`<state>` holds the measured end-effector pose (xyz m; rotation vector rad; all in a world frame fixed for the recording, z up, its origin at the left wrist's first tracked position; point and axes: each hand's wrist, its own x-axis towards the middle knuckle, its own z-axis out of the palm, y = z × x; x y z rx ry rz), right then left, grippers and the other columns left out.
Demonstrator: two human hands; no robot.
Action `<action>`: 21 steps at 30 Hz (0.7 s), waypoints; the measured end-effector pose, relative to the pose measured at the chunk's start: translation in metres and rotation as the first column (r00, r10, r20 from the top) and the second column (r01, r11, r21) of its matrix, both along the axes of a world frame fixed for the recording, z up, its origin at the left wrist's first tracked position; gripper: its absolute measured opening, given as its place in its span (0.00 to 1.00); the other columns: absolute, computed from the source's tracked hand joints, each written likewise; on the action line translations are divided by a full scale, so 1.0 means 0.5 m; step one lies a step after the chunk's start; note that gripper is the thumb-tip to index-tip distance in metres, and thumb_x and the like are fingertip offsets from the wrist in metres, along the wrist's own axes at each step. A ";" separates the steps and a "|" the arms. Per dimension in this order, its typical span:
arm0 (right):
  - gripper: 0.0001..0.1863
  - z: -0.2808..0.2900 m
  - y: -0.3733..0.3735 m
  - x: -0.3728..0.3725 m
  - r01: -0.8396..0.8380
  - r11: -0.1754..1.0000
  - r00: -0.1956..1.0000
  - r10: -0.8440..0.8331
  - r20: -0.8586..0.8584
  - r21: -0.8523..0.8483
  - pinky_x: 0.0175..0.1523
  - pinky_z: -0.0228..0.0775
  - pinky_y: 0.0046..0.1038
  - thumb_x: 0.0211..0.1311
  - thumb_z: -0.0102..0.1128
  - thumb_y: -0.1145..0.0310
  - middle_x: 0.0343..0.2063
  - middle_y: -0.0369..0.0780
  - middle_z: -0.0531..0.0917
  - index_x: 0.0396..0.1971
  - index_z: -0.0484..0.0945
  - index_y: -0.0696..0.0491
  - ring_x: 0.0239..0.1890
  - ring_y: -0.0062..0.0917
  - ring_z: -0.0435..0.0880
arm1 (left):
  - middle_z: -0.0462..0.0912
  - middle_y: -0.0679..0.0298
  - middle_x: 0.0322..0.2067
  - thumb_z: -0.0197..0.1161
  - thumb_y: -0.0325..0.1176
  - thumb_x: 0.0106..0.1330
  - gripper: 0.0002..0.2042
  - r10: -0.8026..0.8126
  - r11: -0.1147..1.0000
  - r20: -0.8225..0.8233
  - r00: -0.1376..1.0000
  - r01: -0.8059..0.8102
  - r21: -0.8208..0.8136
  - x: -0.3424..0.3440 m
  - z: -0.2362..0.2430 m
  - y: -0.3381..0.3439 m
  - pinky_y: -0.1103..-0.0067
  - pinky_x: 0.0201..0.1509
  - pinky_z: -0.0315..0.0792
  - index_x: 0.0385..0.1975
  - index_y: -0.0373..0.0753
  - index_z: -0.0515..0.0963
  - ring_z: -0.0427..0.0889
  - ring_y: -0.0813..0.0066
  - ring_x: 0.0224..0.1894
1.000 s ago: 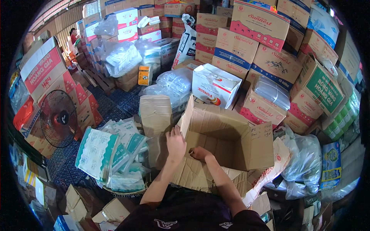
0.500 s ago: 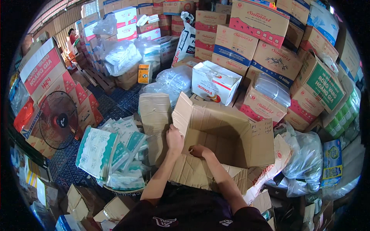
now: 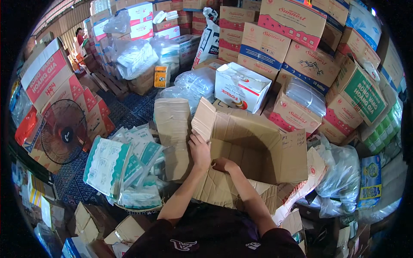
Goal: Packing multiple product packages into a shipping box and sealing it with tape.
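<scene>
A large brown cardboard box stands in front of me with its top uncovered and its flaps folded outward. My left hand rests on the raised left flap, its fingers stretched out against the cardboard. At the near left corner, my right hand has its fingers curled over the box's rim; part of them is hidden inside. Nothing shows in the visible inside of the box. Along its left side is another upright piece of brown cardboard.
Left of the box lies a heap of teal-and-white plastic packs, with a standing fan beyond. A white carton sits behind. Stacked cartons rise at the back; clear plastic bags lie to the right. A person is far off.
My left hand has shifted slightly right and its fingers have spread from a grip on the flap. The flap leans a little more inward. My right hand stays at the rim.
</scene>
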<state>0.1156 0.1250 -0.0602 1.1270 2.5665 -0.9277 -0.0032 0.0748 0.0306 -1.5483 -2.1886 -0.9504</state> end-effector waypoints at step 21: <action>0.23 0.000 0.007 0.005 0.006 0.999 0.998 -0.004 0.056 -0.039 0.53 0.69 0.34 0.55 0.54 0.54 0.48 0.43 0.78 0.50 0.74 0.47 0.50 0.37 0.76 | 0.69 0.52 0.37 0.72 0.45 0.40 0.50 -0.010 0.994 0.037 0.999 0.014 -0.111 -0.028 -0.007 0.022 0.75 0.42 0.73 0.57 0.18 0.53 0.74 0.60 0.39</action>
